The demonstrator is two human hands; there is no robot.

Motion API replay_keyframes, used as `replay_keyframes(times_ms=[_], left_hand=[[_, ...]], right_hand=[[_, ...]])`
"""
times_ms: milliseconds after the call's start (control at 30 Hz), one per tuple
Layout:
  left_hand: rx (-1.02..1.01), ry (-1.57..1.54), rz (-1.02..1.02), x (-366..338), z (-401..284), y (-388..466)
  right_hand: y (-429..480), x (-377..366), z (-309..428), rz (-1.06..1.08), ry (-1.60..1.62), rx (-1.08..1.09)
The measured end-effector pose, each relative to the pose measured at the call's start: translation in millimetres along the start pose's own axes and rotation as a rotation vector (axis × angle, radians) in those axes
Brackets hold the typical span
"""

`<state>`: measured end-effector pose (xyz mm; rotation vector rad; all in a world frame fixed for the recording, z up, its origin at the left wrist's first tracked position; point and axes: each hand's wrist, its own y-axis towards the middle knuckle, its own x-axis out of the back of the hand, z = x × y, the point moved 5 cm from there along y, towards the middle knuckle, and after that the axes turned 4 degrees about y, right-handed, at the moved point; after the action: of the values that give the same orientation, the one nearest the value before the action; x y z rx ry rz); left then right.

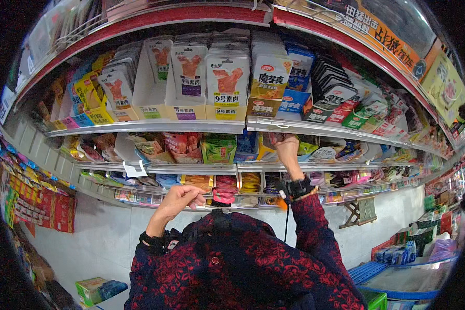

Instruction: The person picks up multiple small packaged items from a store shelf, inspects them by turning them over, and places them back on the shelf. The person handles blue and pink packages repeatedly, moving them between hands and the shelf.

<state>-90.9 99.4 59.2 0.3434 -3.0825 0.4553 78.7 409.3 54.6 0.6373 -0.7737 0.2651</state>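
Observation:
My right hand [288, 149] reaches into the middle shelf [193, 169], among boxes of snack packets below the upper row. Its fingertips are hidden in the shadow under the upper shelf, so their grip does not show. A yellow-green packet [307, 147] lies just to its right, and a yellow-edged box [267, 152] stands to its left. My left hand [181, 200] hovers in front of the lower shelf with its fingers loosely bent and nothing visible in them. Close to its fingertips is a stack of pink-red packets [225, 188].
Above, the upper shelf [147, 127] carries upright snack pouches [228, 79] in open cartons. A white tag [135, 169] sticks out from the middle shelf's edge. A folding stool [359, 212] stands on the floor to the right, near a blue-rimmed glass-topped case [410, 277]. Red boxes [42, 205] are stacked at left.

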Motion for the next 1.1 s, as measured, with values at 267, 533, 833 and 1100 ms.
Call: replay_keyframes(times_ms=[267, 533, 833, 1100], left_hand=[[0.036, -0.037, -0.053, 4.6, 11.7, -5.4], [0.056, -0.07, -0.104, 11.2, 18.9, -10.5], [0.044, -0.098, -0.083, 12.8, 25.0, -7.7], [-0.025, -0.026, -0.113, 22.6, -0.3, -7.2]], right_hand=[[54.0, -38.1, -12.7, 0.133, -0.255, 0.307], [58.1, -54.4, -22.2, 0.286, -0.284, 0.315], [51.2, -63.5, -22.2, 0.361, -0.289, 0.341], [45.1, -63.6, -6.3, 0.453, -0.315, 0.356]])
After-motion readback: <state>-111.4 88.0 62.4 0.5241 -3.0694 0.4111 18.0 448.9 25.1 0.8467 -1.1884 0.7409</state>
